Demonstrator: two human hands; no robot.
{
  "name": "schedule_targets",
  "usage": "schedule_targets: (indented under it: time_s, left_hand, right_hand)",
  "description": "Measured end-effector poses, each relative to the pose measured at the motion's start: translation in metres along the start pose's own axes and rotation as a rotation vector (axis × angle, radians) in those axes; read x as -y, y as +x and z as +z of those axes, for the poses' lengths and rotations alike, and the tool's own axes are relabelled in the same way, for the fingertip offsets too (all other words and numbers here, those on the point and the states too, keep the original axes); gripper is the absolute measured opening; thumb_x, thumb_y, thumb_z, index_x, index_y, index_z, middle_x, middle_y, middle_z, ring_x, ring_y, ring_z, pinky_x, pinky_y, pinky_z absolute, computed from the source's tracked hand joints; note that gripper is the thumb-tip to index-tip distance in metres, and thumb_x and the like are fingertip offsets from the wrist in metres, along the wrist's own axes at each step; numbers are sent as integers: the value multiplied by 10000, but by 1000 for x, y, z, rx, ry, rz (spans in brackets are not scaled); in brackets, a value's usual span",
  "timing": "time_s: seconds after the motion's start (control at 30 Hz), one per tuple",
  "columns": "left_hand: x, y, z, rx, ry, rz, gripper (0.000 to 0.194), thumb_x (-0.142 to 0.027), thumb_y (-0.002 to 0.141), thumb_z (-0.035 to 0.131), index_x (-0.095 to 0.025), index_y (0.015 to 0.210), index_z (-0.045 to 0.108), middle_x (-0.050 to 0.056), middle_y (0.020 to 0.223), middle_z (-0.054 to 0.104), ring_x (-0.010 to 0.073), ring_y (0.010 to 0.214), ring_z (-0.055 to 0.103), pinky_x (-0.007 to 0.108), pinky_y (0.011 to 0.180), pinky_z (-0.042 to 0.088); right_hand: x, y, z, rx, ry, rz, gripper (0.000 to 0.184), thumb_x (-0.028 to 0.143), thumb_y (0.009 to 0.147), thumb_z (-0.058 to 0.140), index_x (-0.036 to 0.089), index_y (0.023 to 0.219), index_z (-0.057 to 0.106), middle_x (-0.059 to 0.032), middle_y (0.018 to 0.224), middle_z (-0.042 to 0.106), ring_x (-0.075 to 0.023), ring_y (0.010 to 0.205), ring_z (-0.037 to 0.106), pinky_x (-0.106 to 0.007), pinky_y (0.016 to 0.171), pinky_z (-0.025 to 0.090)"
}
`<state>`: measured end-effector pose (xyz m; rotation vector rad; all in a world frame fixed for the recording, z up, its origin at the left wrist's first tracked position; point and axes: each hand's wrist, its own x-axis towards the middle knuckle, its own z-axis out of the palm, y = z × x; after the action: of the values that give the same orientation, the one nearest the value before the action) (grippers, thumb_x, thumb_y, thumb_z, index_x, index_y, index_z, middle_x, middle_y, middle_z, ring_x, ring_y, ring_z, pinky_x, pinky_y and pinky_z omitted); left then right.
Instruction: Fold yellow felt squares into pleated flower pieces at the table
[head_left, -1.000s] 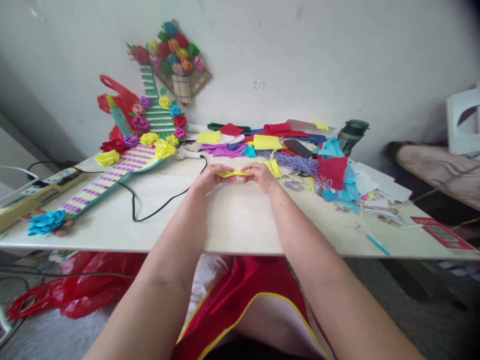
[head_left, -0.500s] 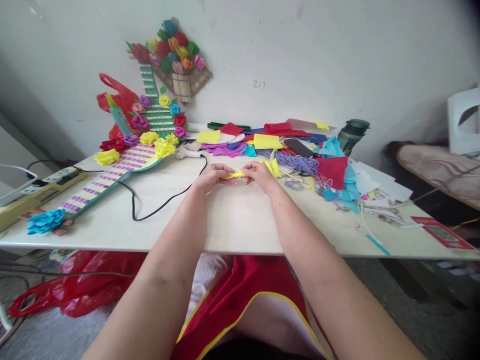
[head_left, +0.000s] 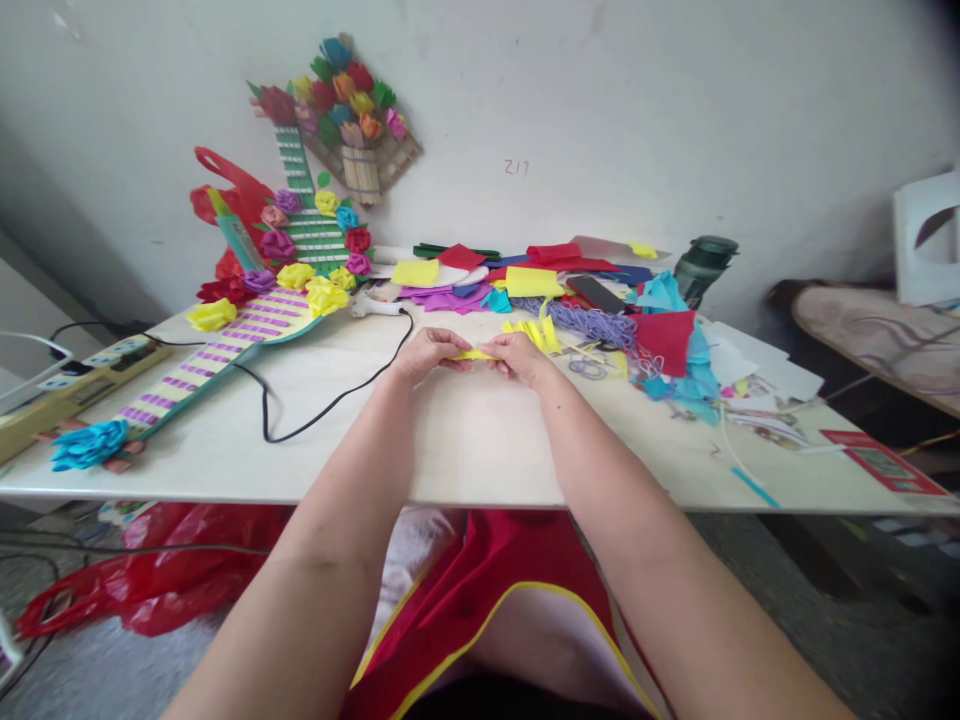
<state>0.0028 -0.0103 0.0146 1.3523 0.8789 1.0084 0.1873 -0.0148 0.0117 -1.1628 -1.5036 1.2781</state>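
Note:
A small strip of yellow crepe paper (head_left: 474, 354) stretches between my two hands, just above the middle of the table. My left hand (head_left: 429, 352) pinches its left end with closed fingers. At the other end, my right hand (head_left: 519, 357) is closed on it between thumb and fingertips. My fingers hide part of the strip. Several cut yellow paper pieces (head_left: 541, 330) lie just behind my right hand. Left of my hands rests a white hot glue gun (head_left: 377, 305) with a black cord.
Coloured paper sheets (head_left: 532, 282), purple yarn (head_left: 585, 322) and a dark bottle (head_left: 703, 268) line the back. A flower-trimmed paper guitar (head_left: 225, 345) lies at left, near a power strip (head_left: 82, 390). The cord (head_left: 330, 425) loops across the table. Paper scraps (head_left: 772, 370) lie at right.
Both hands keep hold of the yellow strip. It looks flatter and less twisted between the fingers, and my right fingers have shifted slightly along it.

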Motion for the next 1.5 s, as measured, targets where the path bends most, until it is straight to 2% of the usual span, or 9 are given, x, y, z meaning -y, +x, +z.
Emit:
schedule_targets:
  time_s: [0.23, 0.5, 0.67, 0.9, 1.07, 1.2, 1.27, 1.37, 1.5]
  left_hand:
    - [-1, 0, 0, -2, 14, -15, 144, -129, 565, 668, -101, 706, 670, 65, 583, 672, 196, 571, 673, 292, 610, 549]
    - [-3, -2, -3, -17, -36, -72, 218, -127, 598, 643, -111, 812, 607, 74, 620, 691, 183, 506, 657, 253, 507, 512]
    - [-4, -4, -11, -34, -75, -91, 240, -99, 621, 642, -107, 858, 598, 73, 624, 691, 174, 527, 663, 252, 539, 524]
    - [-4, -5, -23, -40, -165, -41, 272, -85, 655, 631, -88, 926, 611, 95, 708, 704, 176, 614, 689, 265, 641, 548]
    - [-6, -5, -17, -93, -178, -42, 180, -215, 716, 607, -95, 847, 636, 97, 680, 698, 193, 608, 683, 291, 623, 553]
    - [-3, -2, -14, -98, -63, -100, 260, -352, 733, 655, -94, 712, 639, 119, 640, 686, 163, 519, 638, 260, 551, 523]
    - [-2, -1, -15, -100, -62, -105, 245, -333, 733, 640, -93, 687, 636, 121, 633, 682, 161, 509, 631, 262, 547, 517]
    - [-2, -1, -17, -96, -125, -43, 174, -250, 711, 597, -90, 750, 653, 101, 662, 689, 180, 564, 659, 288, 597, 534]
    - [-2, -2, -19, -87, -128, -13, 180, -197, 663, 627, -76, 793, 655, 106, 699, 699, 194, 610, 677, 297, 621, 544]
  right_hand:
    - [1, -1, 3, -34, -22, -14, 263, 199, 737, 678, 150, 531, 523, 52, 400, 502, -27, 288, 331, -161, 297, 245]
    - [0, -1, -1, -30, -48, -38, 315, 296, 718, 703, 159, 518, 501, 50, 364, 496, -31, 270, 332, -166, 295, 207]
    - [-2, 1, -2, -36, -30, -64, 314, 326, 701, 714, 158, 529, 512, 46, 364, 503, -34, 273, 341, -166, 296, 214]
    - [-1, 1, -3, -93, 10, -86, 320, 318, 701, 711, 154, 515, 510, 39, 365, 496, -37, 283, 347, -171, 301, 233]
    - [0, 1, -3, -122, 33, -77, 330, 304, 704, 714, 158, 503, 498, 36, 372, 502, -38, 284, 346, -177, 301, 239]
    - [0, 1, -3, -110, 28, -95, 349, 331, 701, 722, 156, 495, 502, 36, 368, 503, -37, 286, 348, -175, 302, 239]
    - [0, 1, -3, -104, 30, -101, 353, 348, 695, 726, 153, 496, 509, 36, 367, 501, -36, 286, 351, -172, 301, 238]
    - [-1, 1, -4, -95, 46, -98, 354, 357, 687, 733, 151, 502, 513, 34, 368, 504, -35, 282, 350, -169, 296, 232]
    - [-1, 2, -5, -96, 85, -82, 338, 335, 690, 733, 148, 511, 516, 26, 375, 513, -33, 283, 354, -163, 288, 238]
